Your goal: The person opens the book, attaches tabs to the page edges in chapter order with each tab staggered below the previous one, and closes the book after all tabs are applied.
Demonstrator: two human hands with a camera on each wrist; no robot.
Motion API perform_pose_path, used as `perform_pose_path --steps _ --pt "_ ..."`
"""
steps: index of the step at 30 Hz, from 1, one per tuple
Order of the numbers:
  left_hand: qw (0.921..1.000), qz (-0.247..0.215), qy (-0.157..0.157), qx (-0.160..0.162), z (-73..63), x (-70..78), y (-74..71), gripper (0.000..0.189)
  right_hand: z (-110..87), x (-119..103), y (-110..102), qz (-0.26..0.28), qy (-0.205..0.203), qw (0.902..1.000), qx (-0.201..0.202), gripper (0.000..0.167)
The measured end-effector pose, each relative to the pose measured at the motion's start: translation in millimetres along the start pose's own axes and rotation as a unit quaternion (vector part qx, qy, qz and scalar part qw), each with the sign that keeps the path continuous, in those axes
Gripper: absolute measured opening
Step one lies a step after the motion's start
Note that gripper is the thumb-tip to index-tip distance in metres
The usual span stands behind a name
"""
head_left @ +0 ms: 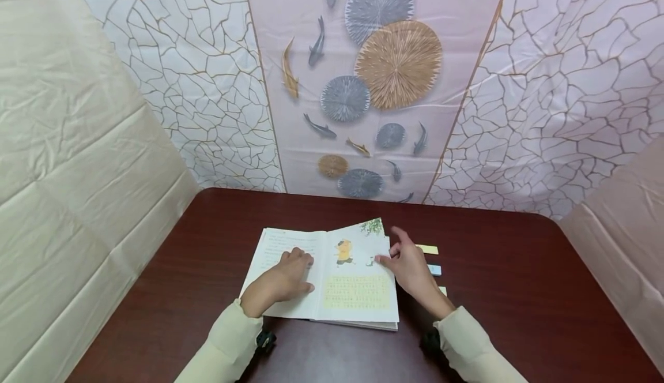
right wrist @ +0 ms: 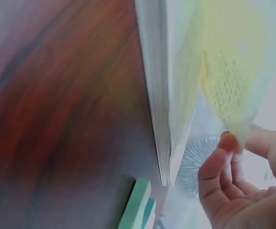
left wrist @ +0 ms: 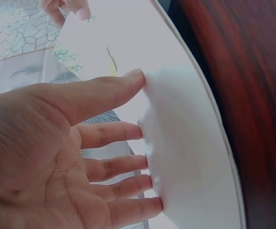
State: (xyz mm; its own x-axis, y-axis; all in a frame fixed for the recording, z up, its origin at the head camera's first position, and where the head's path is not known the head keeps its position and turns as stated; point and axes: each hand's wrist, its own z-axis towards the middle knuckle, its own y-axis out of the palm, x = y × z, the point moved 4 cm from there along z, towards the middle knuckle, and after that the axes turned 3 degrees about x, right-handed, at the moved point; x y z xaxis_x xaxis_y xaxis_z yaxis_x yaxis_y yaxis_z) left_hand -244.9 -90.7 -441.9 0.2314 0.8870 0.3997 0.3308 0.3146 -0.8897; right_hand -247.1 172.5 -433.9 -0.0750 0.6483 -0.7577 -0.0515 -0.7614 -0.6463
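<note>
The white book lies open on the brown tabletop, its right page, a yellow-clad figure above yellow-backed text, lifted along the outer edge.

Your left sleeve is pale cream — long, loose and softly creased — and your right sleeve matches it. You wear a small black device beside the left sleeve's end, uneven in outline, and a dark device at the right, its details too dim to read. Your left hand and right hand are bare.
</note>
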Motion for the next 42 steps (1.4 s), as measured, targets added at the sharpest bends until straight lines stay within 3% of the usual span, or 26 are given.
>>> perform_pose_path --steps 3,4,6,8,11,13,16,20,23,26,29,33,35,38,40,42 --pt "1.0 -0.003 0.004 0.001 -0.3 -1.1 1.6 0.055 -1.0 1 -1 0.0 -0.013 0.9999 0.004 0.02" --pt "1.0 -0.004 0.007 0.002 -0.6 -1.3 2.3 0.055 -1.5 2 -1 -0.003 -0.017 0.9998 0.003 0.019" --pt "0.9999 -0.006 0.009 0.001 -1.0 -1.6 3.8 0.056 -2.4 3 0 -0.01 -0.022 0.9997 0.005 0.038" --pt "0.9999 -0.008 0.012 0.002 -1.4 -1.5 4.5 0.057 -3.2 3 0 -0.012 -0.026 0.9995 0.011 0.046" --pt "0.9999 -0.011 0.008 0.0 -1.5 -1.8 4.5 0.059 -4.6 1 0 -0.006 -0.032 0.9994 0.013 0.026" --pt "0.9999 -0.009 0.01 0.001 -1.6 -2.2 4.2 0.059 -7.8 -3 -1 0.011 -0.041 0.9991 0.008 0.03" --pt "0.9998 -0.005 0.019 0.005 -2.5 -2.7 3.4 0.057 -14.3 -10 3 0.063 -0.06 0.9958 -0.03 0.053" --pt "0.9996 -0.001 0.025 0.012 -4.5 -1.8 2.6 0.056 -21.0 -21 14 0.153 -0.076 0.9787 -0.114 0.057" --pt "0.9995 0.006 0.019 0.023 -7.4 -0.2 4.4 0.056 -22.8 -26 27 0.177 -0.076 0.9677 -0.162 0.057" --pt "0.9973 0.027 0.04 0.055 -12.5 4.1 6.5 0.05 -24.2 -29 42 0.171 -0.085 0.9606 -0.202 0.066" --pt "0.9915 0.046 0.082 0.089 -17.4 9.2 8.3 0.044 -25.1 -31 51 0.156 -0.107 0.9555 -0.226 0.073" --pt "0.9881 0.046 0.114 0.092 -19.4 10.0 8.5 0.044 -25.2 -31 54 0.109 -0.114 0.9628 -0.219 0.077" --pt "0.9886 0.031 0.122 0.082 -17.9 6.4 7.9 0.042 -26.2 -32 54 0.086 -0.114 0.965 -0.22 0.08" --pt "0.9855 -0.04 0.143 0.083 -13.5 -2.9 5.3 0.037 -28.3 -37 59 0.045 -0.122 0.9641 -0.232 0.085" --pt "0.9773 -0.114 0.147 0.1 -10.6 -11.8 2.3 0.031 -30.1 -43 64 0.014 -0.135 0.9605 -0.243 0.088" --pt "0.9611 -0.196 0.151 0.122 -8.9 -22.2 -1.0 0.026 -31.9 -49 69 -0.011 -0.148 0.9566 -0.251 0.089"
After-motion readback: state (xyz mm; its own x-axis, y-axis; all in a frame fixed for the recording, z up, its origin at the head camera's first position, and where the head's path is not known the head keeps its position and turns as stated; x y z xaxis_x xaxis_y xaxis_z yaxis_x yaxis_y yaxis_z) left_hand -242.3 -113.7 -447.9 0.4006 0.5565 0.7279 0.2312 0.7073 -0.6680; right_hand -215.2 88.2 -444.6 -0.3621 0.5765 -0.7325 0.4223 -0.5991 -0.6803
